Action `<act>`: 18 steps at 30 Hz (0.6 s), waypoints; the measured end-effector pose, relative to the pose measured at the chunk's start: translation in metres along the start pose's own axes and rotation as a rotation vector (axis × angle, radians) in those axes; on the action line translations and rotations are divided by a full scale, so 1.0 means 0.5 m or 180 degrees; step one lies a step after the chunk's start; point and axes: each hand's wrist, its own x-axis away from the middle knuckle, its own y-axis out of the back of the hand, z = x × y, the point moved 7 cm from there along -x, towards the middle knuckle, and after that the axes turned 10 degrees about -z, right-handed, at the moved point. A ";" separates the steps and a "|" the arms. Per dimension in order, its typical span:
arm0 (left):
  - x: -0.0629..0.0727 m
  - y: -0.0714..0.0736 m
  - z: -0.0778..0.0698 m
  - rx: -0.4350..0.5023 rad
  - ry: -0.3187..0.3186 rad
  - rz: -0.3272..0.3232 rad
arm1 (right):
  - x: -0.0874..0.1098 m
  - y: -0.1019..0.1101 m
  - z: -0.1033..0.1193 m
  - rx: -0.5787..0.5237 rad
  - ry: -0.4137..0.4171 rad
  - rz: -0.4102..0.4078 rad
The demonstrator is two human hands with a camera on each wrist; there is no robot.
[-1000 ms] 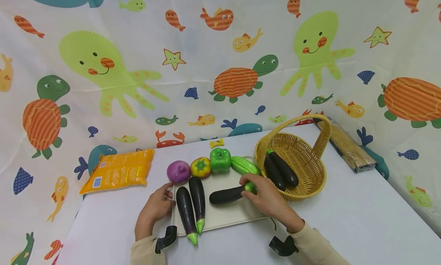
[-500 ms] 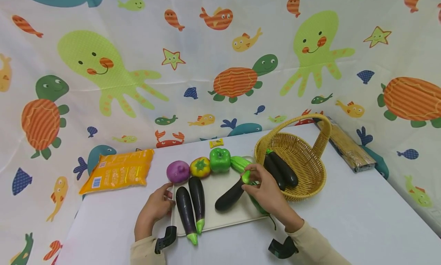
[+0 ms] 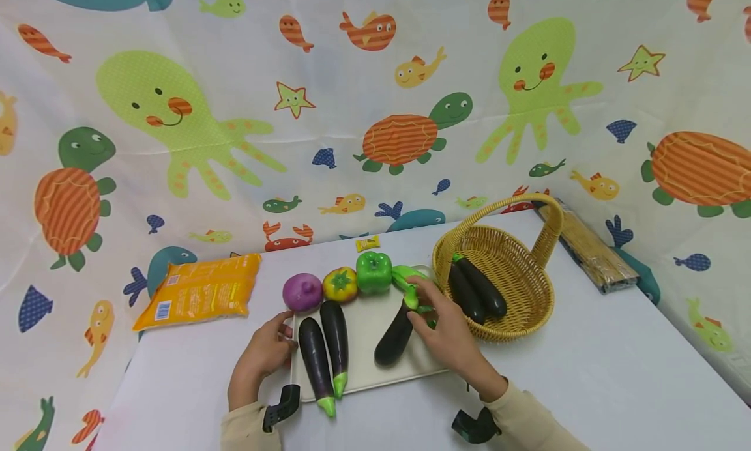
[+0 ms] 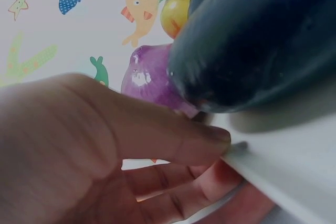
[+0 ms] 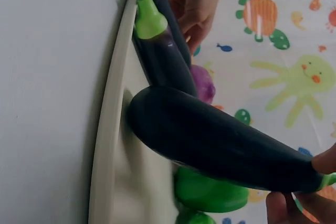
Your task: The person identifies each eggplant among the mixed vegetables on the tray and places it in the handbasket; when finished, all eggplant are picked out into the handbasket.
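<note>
My right hand [image 3: 448, 334] pinches an eggplant [image 3: 394, 339] by its green cap end, above the right part of a cream tray [image 3: 366, 376]. In the right wrist view this eggplant [image 5: 210, 135] slants across, with fingertips at its narrow end. My left hand [image 3: 266, 353] grips the tray's left edge, thumb on top and fingers below, as the left wrist view shows. Beside it two more eggplants [image 3: 315, 360] lie on the tray, caps toward me. A purple onion-like vegetable [image 3: 302, 292], a yellow-red pepper [image 3: 340, 284] and a green bell pepper [image 3: 373, 272] line its far edge.
Right of the tray stands a wicker basket [image 3: 530, 307] with a tall handle and two eggplants [image 3: 478, 288] inside. An orange packet [image 3: 199, 291] lies at left, a small yellow packet [image 3: 368, 243] at the back, and a brown wrapped bundle [image 3: 592, 252] beyond the basket.
The eggplant in my right hand has swung from nearly level to steep, its cap end rising and its blunt end shifting right. My left hand stays at the tray's edge.
</note>
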 end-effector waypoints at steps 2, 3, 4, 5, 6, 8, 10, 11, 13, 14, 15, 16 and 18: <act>0.000 0.000 0.000 0.0006 0.0003 0.0002 | 0.002 -0.001 0.005 0.0061 0.0139 -0.0007; 0.001 0.000 0.001 0.0008 0.0010 0.0006 | 0.003 -0.001 0.006 0.0082 0.0186 -0.0005; 0.000 0.000 0.001 0.0009 0.0019 0.0008 | 0.004 -0.002 0.007 0.0090 0.0217 -0.0004; 0.001 0.000 0.001 0.0015 0.0025 0.0011 | 0.004 -0.002 0.007 0.0092 0.0235 -0.0004; 0.000 0.000 0.002 0.0024 0.0029 0.0011 | 0.004 -0.002 0.007 0.0094 0.0244 -0.0005; 0.001 -0.001 0.002 0.0029 0.0048 0.0017 | 0.005 -0.002 0.006 0.0109 0.0253 -0.0009; 0.000 -0.002 0.003 0.0035 0.0062 0.0025 | 0.005 -0.003 0.006 0.0140 0.0275 -0.0009; 0.000 -0.002 0.003 0.0035 0.0066 0.0031 | 0.005 -0.003 0.005 0.0166 0.0295 -0.0009; 0.000 -0.003 0.003 0.0024 0.0076 0.0040 | 0.006 -0.004 0.006 0.0218 0.0350 -0.0005; 0.000 -0.003 0.004 0.0022 0.0075 0.0043 | 0.006 -0.004 0.006 0.0231 0.0380 0.0002; 0.000 -0.003 0.003 0.0018 0.0074 0.0044 | 0.006 -0.005 0.006 0.0245 0.0408 0.0007; 0.000 -0.003 0.003 0.0017 0.0073 0.0042 | 0.007 -0.006 0.006 0.0253 0.0440 0.0011; 0.001 -0.003 0.001 0.0021 0.0053 0.0041 | 0.007 -0.008 0.007 0.0258 0.0482 0.0007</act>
